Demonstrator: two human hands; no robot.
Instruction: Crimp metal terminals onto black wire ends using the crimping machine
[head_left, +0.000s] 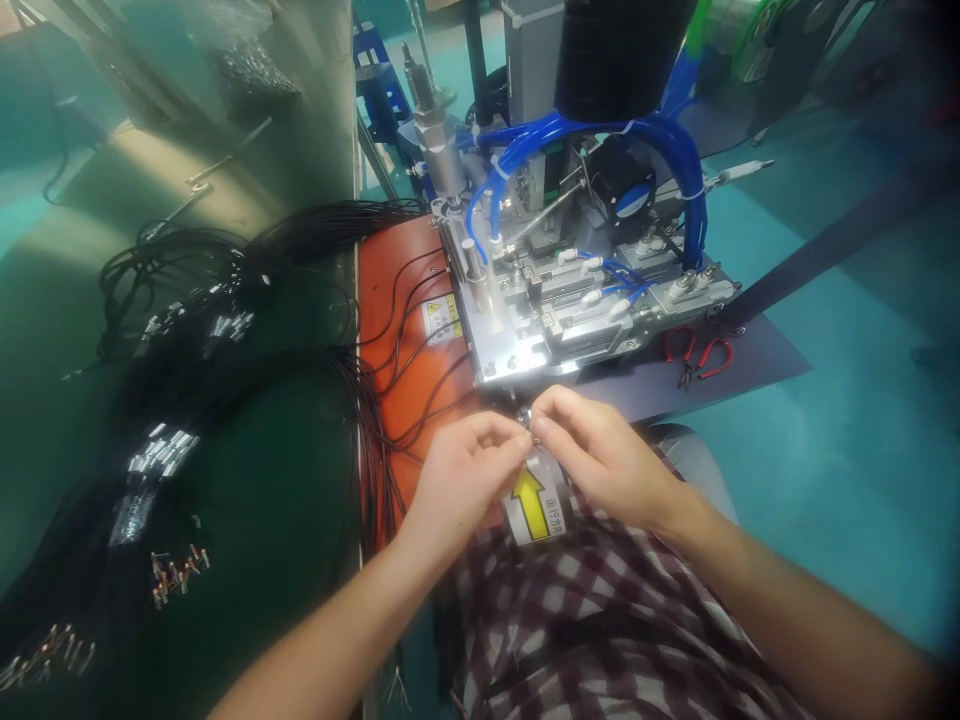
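My left hand (480, 465) and my right hand (600, 450) meet at the near edge of a metal machine (517, 350). Both are closed in a pinch, fingertips almost touching. Something tiny and thin shows between them, too small to name. Just below the fingertips is a white label with a yellow arrow (531, 500). Black cables (420, 345) run across the orange plate (405, 270) to the machine's left side, left of my hands.
Bundles of black cables (300, 370) with bare or metal-tipped ends lie on the dark green table (247, 540) at left. Blue air hoses (555, 130) arch over the machine. Red-handled pliers (697, 360) rest at its right. A fan (626, 190) sits behind.
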